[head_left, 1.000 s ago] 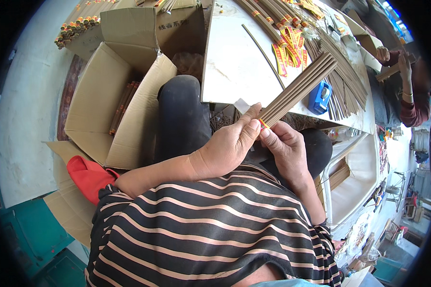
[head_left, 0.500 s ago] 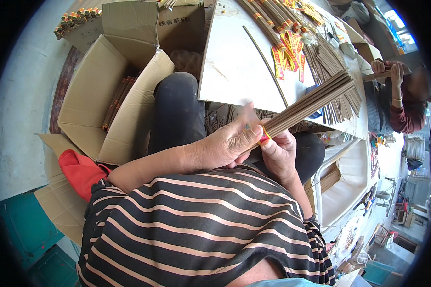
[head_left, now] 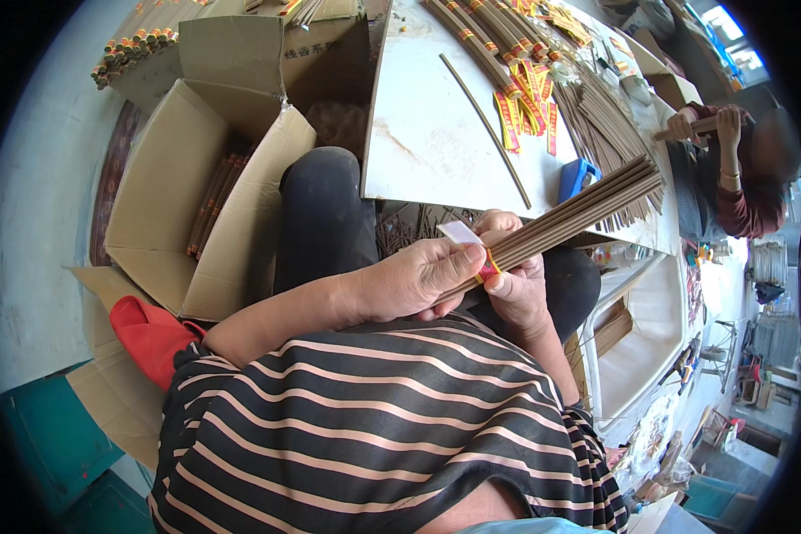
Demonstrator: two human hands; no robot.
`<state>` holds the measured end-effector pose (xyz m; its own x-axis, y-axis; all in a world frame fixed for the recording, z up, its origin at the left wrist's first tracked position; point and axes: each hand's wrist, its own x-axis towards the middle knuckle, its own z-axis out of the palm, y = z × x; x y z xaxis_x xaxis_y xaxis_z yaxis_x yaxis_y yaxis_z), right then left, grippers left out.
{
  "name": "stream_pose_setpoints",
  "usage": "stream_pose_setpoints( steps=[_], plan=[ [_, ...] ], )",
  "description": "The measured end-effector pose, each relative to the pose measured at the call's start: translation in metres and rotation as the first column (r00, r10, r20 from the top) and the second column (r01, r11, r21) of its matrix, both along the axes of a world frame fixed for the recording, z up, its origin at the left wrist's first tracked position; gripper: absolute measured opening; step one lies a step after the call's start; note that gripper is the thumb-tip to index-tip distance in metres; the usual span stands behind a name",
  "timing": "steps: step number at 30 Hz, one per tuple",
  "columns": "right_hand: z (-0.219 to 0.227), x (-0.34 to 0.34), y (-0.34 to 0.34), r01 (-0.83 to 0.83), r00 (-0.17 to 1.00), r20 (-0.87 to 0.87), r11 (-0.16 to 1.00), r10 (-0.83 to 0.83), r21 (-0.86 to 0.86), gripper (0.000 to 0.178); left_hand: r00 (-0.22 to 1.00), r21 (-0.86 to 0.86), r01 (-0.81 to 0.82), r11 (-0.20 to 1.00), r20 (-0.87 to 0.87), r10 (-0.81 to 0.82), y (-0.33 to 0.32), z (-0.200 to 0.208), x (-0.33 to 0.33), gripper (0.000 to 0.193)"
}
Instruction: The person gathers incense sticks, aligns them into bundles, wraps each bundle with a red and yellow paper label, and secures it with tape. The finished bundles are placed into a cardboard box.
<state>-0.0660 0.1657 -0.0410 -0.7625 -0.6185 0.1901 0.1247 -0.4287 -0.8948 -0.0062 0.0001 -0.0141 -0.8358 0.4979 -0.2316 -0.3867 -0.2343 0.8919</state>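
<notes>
Both hands hold a bundle of brown incense sticks (head_left: 587, 203) above my lap, slanting up to the right. A red and yellow paper label (head_left: 488, 264) lies around the bundle near its lower end, with a loose pale end sticking up. My left hand (head_left: 418, 274) is closed round the lower end, thumb pressed on the label. From below and the right, my right hand (head_left: 521, 289) grips the sticks beside the label, its thumb along the band. Some fingers of both hands are hidden behind the bundle.
On the white table (head_left: 418, 151) lie loose labels (head_left: 529, 102), labelled bundles (head_left: 472, 44), a single stick (head_left: 485, 129), a blue holder (head_left: 578, 178) and loose sticks (head_left: 605, 116). An open cardboard box (head_left: 156, 178) at left holds bundles. Another person (head_left: 739, 169) works at right.
The label's blurred free end has come into clearer sight, standing pale above the band. More right-hand fingers show behind the bundle. The head view has shifted slightly; the blue holder shows more.
</notes>
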Motion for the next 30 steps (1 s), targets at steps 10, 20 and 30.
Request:
stream_pose_setpoints(
  steps=[10,20,30],
  plan=[
    [0.034,-0.013,-0.001,0.114,0.983,0.085,0.904,-0.163,0.411,0.028,0.987,-0.303,-0.094,0.948,-0.155,0.048,-0.008,0.002,-0.014,0.052],
    [0.02,-0.01,-0.006,0.269,0.947,0.054,0.877,-0.316,0.398,0.029,0.698,-0.512,-0.527,0.678,-0.716,0.001,0.006,-0.01,-0.017,0.041],
    [0.022,-0.011,-0.003,0.251,0.944,0.097,0.879,-0.315,0.405,0.02,0.447,-0.571,-0.683,0.456,-0.82,-0.357,0.013,-0.018,-0.015,0.056]
  ],
)
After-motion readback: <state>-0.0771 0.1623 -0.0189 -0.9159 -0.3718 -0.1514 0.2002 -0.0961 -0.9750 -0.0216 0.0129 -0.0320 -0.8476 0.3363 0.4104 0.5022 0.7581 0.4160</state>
